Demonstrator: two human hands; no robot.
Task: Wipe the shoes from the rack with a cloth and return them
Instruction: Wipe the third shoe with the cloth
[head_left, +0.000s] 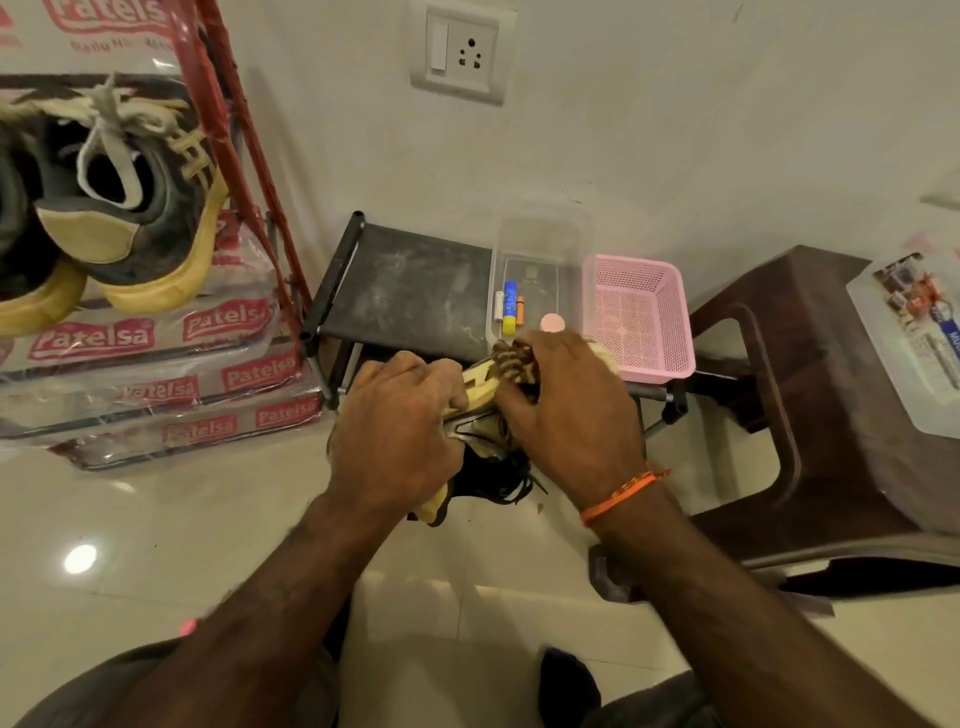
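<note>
Both hands cover most of the shoe, so only bits of its cream and black upper and dark laces show. The left hand grips it from the left; the right hand presses a brown patterned cloth on it, just before the rack. 2 more shoes sit at left, 1 cut off.
</note>
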